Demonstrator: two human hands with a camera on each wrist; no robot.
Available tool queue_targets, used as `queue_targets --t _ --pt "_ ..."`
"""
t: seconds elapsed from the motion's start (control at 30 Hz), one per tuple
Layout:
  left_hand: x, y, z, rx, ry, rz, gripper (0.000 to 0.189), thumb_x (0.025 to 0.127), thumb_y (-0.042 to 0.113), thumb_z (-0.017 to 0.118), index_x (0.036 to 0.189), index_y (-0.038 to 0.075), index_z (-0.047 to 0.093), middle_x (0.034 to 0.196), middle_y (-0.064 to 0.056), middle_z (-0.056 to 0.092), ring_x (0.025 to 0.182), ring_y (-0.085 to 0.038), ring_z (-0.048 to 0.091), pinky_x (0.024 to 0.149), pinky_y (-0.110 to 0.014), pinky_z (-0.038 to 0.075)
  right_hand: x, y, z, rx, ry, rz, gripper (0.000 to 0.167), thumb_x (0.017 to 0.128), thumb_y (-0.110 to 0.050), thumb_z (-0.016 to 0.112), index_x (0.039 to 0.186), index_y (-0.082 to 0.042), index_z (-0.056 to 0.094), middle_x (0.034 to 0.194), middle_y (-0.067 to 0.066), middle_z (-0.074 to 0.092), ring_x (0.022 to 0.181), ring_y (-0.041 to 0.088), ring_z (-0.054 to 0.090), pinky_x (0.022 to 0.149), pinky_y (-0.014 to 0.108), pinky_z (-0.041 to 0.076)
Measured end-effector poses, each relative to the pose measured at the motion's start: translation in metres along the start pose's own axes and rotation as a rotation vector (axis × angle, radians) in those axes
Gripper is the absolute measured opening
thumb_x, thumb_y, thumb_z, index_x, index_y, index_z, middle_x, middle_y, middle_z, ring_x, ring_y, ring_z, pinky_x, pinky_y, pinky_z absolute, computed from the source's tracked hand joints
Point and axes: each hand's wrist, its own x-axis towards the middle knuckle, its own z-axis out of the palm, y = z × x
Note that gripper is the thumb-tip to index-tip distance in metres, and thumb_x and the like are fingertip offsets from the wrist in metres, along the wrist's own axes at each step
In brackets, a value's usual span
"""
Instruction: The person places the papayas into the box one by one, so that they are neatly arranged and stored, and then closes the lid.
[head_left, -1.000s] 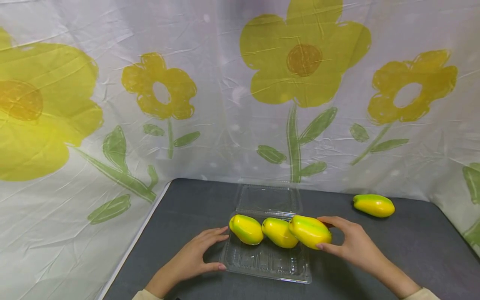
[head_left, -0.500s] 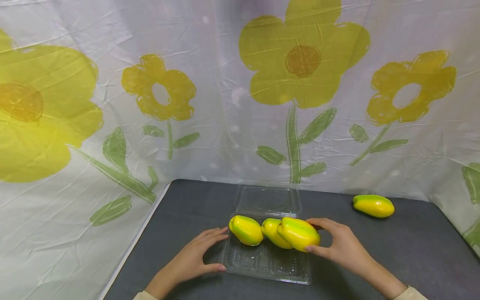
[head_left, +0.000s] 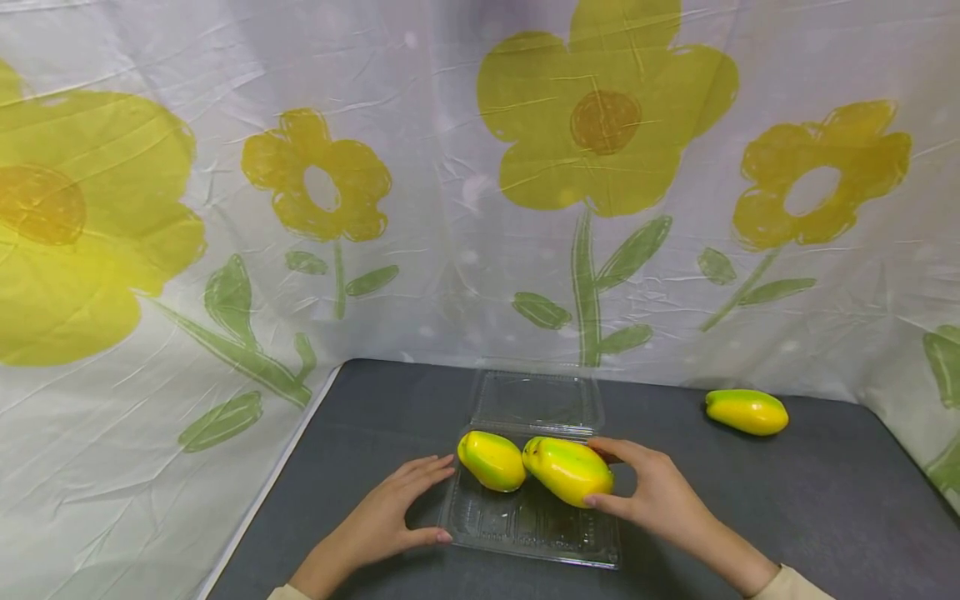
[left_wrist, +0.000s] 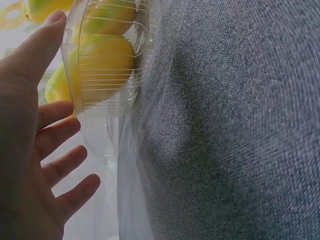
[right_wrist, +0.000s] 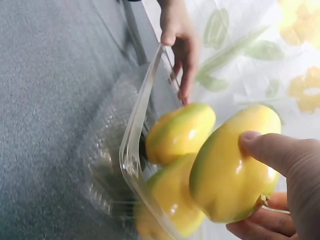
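In the head view my right hand holds a yellow-green papaya between thumb and fingers, over the right part of the clear plastic clamshell box. In the right wrist view this papaya overlaps a second papaya in the box, which it hides in the head view. Another papaya lies in the box at the left. My left hand is at the box's left side, fingers and thumb spread and fingertips right at the rim, gripping nothing.
The box's clear lid lies folded back behind it. A further papaya rests at the back right of the dark grey table. A flower-print curtain stands behind and left of the table.
My right hand has carried its papaya leftward, from the box's right edge to over the papaya in the middle, covering it in the head view. The left hand stays about where it was.
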Motion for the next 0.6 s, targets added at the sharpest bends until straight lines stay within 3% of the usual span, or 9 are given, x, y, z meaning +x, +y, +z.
queue_targets --t 0.43,0.6 --pt "0.000 0.000 0.001 -0.008 -0.006 -0.006 0.085 0.079 0.074 0.061 0.146 0.024 0.049 0.156 0.004 0.045 0.142 -0.028 0.044 0.105 -0.058 0.047 0.004 -0.010 0.019 0.028 -0.050 -0.017 0.063 0.072 -0.044 0.086 0.125 -0.014 0.068 0.123 0.001 0.071 0.103 0.021 0.070 0.087 0.041 0.058" --pt "0.000 -0.001 0.002 0.002 0.001 -0.002 0.084 0.079 0.073 0.061 0.146 0.024 0.049 0.156 0.005 0.045 0.142 -0.028 0.045 0.105 -0.058 0.047 0.005 -0.015 0.026 0.075 -0.081 -0.001 0.063 0.073 -0.047 0.084 0.124 -0.014 0.068 0.120 0.000 0.072 0.098 0.017 0.070 0.085 0.041 0.059"
